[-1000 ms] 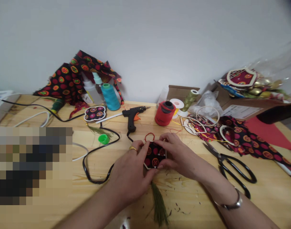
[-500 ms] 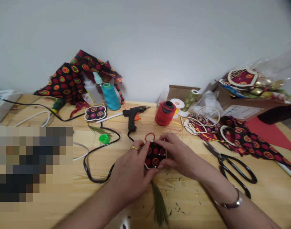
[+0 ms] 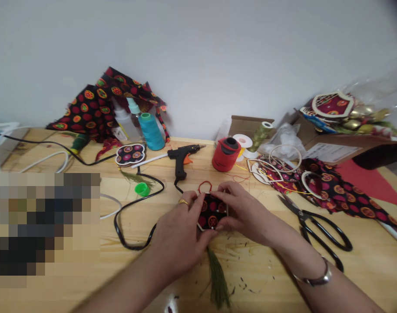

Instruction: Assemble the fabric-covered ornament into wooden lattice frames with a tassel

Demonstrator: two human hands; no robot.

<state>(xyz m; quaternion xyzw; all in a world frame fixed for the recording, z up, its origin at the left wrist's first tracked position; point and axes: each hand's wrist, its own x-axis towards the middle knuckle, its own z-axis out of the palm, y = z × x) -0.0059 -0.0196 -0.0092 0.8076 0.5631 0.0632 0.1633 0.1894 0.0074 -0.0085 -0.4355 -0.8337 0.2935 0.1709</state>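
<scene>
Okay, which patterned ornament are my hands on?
The red-looped ornament, held between your left hand and right hand; the scalloped ornament and maroon ornament lie apart, untouched.

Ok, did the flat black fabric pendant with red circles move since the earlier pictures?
No, the pendant hasn't visibly shifted either way against the black glue gun with the orange trigger.

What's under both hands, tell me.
The patterned piece: its dark middle shows between the left hand and right hand, with a red loop beyond it and green tassel nearer. Parts of its edges and its underside are covered.
</scene>
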